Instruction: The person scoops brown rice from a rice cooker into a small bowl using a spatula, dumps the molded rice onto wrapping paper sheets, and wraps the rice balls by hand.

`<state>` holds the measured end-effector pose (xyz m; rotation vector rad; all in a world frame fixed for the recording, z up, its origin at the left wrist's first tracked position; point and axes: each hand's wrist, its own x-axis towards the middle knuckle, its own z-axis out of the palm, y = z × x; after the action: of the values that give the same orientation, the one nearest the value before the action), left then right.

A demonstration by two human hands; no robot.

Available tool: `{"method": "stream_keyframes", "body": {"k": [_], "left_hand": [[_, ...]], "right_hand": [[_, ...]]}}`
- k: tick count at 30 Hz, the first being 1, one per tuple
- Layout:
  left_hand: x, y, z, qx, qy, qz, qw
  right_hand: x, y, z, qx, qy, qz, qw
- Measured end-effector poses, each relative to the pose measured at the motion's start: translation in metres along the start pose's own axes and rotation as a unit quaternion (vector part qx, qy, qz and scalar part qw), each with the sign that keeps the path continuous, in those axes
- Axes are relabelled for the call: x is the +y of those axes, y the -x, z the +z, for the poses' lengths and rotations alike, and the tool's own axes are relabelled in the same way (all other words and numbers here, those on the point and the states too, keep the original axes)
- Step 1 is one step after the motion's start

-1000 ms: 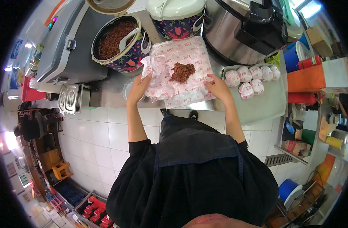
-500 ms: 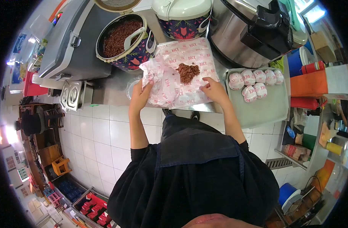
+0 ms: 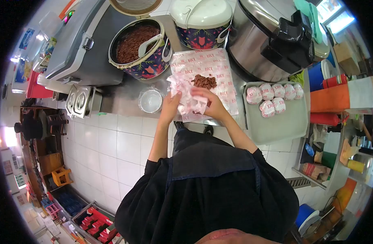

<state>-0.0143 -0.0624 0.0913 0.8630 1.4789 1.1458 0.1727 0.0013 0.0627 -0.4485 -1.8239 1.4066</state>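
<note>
My left hand (image 3: pixel 170 106) and my right hand (image 3: pixel 213 105) are both closed on a crumpled sheet of white wrapping paper (image 3: pixel 182 86) with red print. They hold it gathered between them, over the near left part of a stack of the same printed sheets (image 3: pixel 223 64). Just beyond my right hand, a clump of brown rice (image 3: pixel 205 81) lies on the stack. Left of my left hand sits a small round bowl (image 3: pixel 150 101) with clear plastic about it. What the folded paper holds, if anything, is mostly hidden.
An open flowered rice cooker (image 3: pixel 148 67) holds brown rice and a white scoop (image 3: pixel 148 45). Behind stand a closed flowered cooker (image 3: pixel 200 38) and a large steel cooker (image 3: pixel 251 44). On the right, a tray (image 3: pixel 276 126) carries several paper-wrapped portions (image 3: pixel 267 109). A grey cooler (image 3: pixel 93 53) is at left.
My hands have come together, gathering the loose sheet into a bundle. My left hand moved right, uncovering the bowl. My right hand moved left from beside the rice onto the paper.
</note>
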Motion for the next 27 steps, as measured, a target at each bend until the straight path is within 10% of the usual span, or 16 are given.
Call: {"method": "stream_keyframes", "body": {"k": [3, 8, 10, 13, 21, 24, 27], "left_hand": [[-0.044, -0.023, 0.015, 0.104, -0.176, 0.257, 0.944], [-0.008, 0.017, 0.067, 0.010, 0.141, -0.014, 0.990], [-0.027, 0.008, 0.082, 0.074, 0.174, 0.290, 0.938], [-0.016, 0.002, 0.094, 0.241, 0.165, 0.215, 0.932], [0.036, -0.028, 0.046, 0.108, 0.428, 0.025, 0.897], [0.040, -0.033, 0.050, 0.129, 0.407, -0.011, 0.904], [0.032, -0.040, 0.077, 0.133, 0.285, 0.056, 0.948]], "right_hand": [[-0.014, -0.002, -0.002, -0.025, 0.009, 0.044, 0.999], [0.004, -0.003, 0.016, 0.119, -0.052, 0.199, 0.971], [0.005, -0.008, 0.020, 0.133, -0.053, 0.185, 0.972], [0.008, -0.013, 0.029, 0.187, -0.057, 0.149, 0.969], [-0.040, -0.021, 0.017, 0.039, -0.236, 0.135, 0.962], [-0.041, -0.022, 0.035, 0.105, 0.082, 0.019, 0.991], [-0.026, -0.036, 0.051, 0.244, -0.073, 0.059, 0.965]]}}
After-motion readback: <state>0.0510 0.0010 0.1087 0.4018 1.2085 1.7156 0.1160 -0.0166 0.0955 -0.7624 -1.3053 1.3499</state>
